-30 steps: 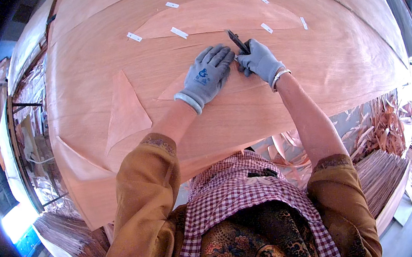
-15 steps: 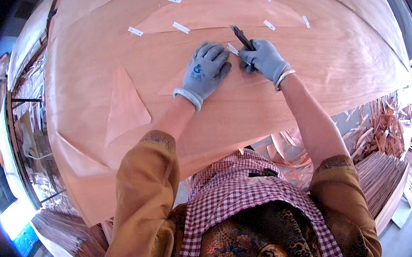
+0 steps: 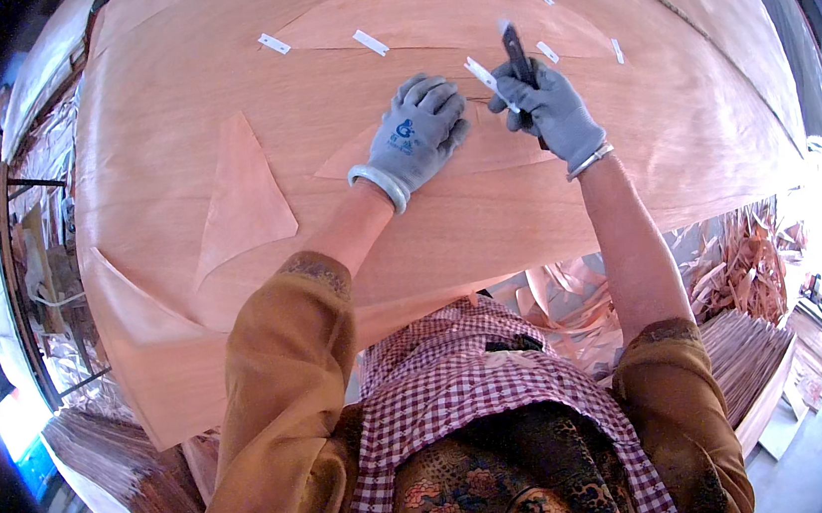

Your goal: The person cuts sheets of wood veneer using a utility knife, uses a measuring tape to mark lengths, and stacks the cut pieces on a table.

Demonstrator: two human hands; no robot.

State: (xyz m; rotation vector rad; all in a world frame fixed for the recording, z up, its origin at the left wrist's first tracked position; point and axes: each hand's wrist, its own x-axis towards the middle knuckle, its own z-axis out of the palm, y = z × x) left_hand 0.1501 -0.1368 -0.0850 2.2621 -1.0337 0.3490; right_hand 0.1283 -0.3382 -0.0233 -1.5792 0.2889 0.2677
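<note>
Pale reddish wood veneer sheet covers the tabletop across the upper half of the frame. Just above centre, the left hand, in a grey knit glove, presses flat with fingers spread on a patch seam in the veneer. Just right of it, the right hand, gloved alike, is closed around a dark-handled knife pointing up-frame, and pinches a white tape strip between the two hands. Other white tape strips lie along the seams above.
</note>
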